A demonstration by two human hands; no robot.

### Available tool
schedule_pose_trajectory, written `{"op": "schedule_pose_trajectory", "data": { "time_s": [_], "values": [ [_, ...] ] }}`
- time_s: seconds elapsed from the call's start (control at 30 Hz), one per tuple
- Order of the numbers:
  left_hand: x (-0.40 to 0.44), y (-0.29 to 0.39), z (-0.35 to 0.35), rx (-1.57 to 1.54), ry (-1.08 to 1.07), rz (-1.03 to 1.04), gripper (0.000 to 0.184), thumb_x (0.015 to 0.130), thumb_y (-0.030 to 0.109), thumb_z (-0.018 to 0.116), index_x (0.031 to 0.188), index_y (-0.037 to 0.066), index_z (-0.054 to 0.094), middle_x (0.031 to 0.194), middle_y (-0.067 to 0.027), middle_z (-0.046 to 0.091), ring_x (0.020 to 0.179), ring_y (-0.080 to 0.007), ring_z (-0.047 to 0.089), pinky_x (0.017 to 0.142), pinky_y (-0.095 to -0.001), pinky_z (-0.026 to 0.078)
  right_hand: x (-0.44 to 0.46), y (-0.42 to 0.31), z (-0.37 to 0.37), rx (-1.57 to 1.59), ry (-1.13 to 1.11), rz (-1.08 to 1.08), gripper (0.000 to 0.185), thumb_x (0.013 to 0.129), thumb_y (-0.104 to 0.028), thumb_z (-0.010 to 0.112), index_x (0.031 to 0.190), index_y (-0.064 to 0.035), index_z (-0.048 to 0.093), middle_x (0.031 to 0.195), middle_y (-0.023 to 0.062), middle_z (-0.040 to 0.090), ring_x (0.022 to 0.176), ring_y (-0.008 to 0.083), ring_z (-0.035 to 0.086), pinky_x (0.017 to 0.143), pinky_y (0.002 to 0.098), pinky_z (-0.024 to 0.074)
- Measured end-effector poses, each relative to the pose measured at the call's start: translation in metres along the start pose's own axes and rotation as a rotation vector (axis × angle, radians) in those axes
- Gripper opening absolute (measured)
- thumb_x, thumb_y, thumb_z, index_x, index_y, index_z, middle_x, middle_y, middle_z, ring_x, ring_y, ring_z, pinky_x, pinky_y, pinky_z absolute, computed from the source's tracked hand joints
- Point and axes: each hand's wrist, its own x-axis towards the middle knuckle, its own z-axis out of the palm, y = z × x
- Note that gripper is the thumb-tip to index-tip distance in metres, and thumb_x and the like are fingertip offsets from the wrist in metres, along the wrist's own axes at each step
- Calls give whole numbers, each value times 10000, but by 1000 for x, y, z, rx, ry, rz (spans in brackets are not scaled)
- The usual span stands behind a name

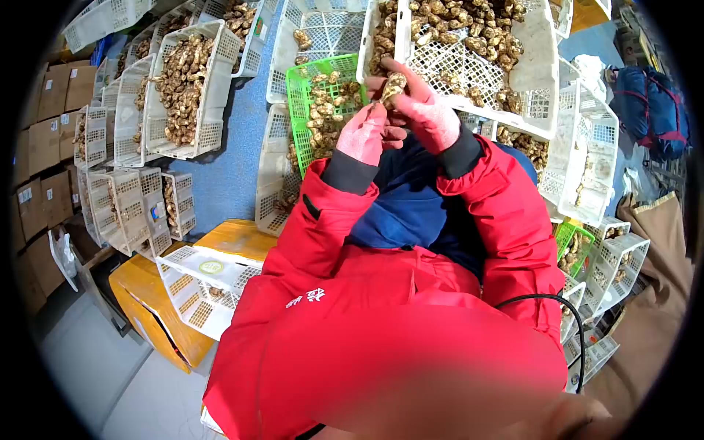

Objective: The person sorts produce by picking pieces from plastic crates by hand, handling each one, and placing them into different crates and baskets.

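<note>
A knobbly brown-and-cream tuber-like piece is held up in my right hand, between thumb and fingers. Close against its lower end, my left hand has its fingers pinched together. Something small and dark shows at those fingertips, too little of it visible to name. Both hands wear pinkish gloves that leave the fingers bare. Below them is a green basket with several similar pieces. A large white crate, tilted toward me, holds a heap of the pieces just beyond my right hand.
White crates filled with the same pieces stand at the left. More crates are stacked at the right, near a blue bag. A wooden stand with a white crate is at my lower left. Cardboard boxes line the far left.
</note>
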Motion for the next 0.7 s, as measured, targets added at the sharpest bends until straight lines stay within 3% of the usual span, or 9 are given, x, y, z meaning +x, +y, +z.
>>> {"op": "schedule_pose_trajectory", "data": {
  "time_s": [0.2, 0.37, 0.47, 0.57, 0.6, 0.63, 0.7],
  "values": [
    [0, -5, -2, 5, 13, -70, 332, 919, 295, 421, 1120, 38, 486, 839, -60, 582, 676, -120, 574, 561, -231, 472, -5, -3, 5, 38, 2, 92, 616, 840, -159, 554, 1343, -63, 210, 1065, 131, 539, 519, 138, 454, 465, 295, 405],
    [-4, -8, 2, -45, -7, -85, 350, 921, 307, 412, 1155, 52, 464, 855, -50, 581, 675, -108, 569, 583, -222, 474, -5, -5, 2, -37, -18, 115, 589, 842, -177, 554, 1335, -69, 251, 1044, 120, 535, 526, 132, 440, 477, 293, 405],
    [-5, -10, 3, 55, 75, -70, 335, 937, 324, 343, 1086, 65, 494, 854, -49, 586, 640, -118, 554, 544, -231, 460, -4, -4, -1, -28, -53, 162, 597, 845, -174, 548, 1344, -76, 235, 1072, 116, 526, 549, 130, 441, 497, 291, 409],
    [-10, -5, 1, 107, 108, -178, 329, 940, 309, 337, 1102, 69, 490, 857, -45, 587, 659, -115, 551, 554, -234, 461, -5, 1, -3, 8, -57, 209, 580, 849, -157, 533, 1345, -83, 243, 1095, 122, 517, 561, 131, 443, 502, 292, 410],
    [-12, -5, 1, 89, 76, -143, 329, 937, 294, 358, 1105, 42, 485, 869, -58, 586, 668, -121, 556, 563, -236, 463, -7, -5, 4, -53, -60, 213, 558, 843, -137, 527, 1333, -59, 273, 1116, 126, 516, 607, 141, 469, 552, 298, 430],
    [-13, -8, -4, 27, 54, -157, 331, 934, 290, 369, 1107, 30, 481, 874, -64, 586, 673, -126, 558, 568, -239, 465, -1, -15, -3, -359, -62, 190, 537, 832, -122, 533, 1312, -28, 311, 1133, 119, 523, 747, 159, 544, 660, 273, 450],
    [-19, -23, -20, -104, 24, -186, 339, 929, 282, 393, 1109, 6, 472, 883, -76, 586, 685, -135, 562, 578, -245, 469, 6, -37, -9, -329, 83, 18, 534, 815, -121, 553, 1290, 1, 342, 1101, 114, 555, 910, 166, 561, 764, 248, 437]
  ]
}}
